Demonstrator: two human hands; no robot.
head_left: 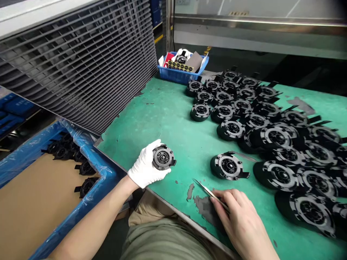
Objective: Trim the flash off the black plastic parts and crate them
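Observation:
My left hand (149, 168), in a white glove, is closed around a round black plastic housing (163, 157) just over the front edge of the green table. The housing's ribbed inner side faces up, and a small tab sticks out at its right. In my bare right hand (240, 213) is a pair of thin metal tweezers (207, 190), gripped like a pen, tips pointing up and left. A single black housing (229, 166) stands on the table beyond the tweezers, apart from both hands.
Many similar housings (276, 137) crowd the table's right side. A blue basket (179, 76) holding papers and a sticker sheet stands at the back. On the left are a slatted grey panel (81, 65) and a plastic-lined blue bin (104, 169) with cardboard and more black parts.

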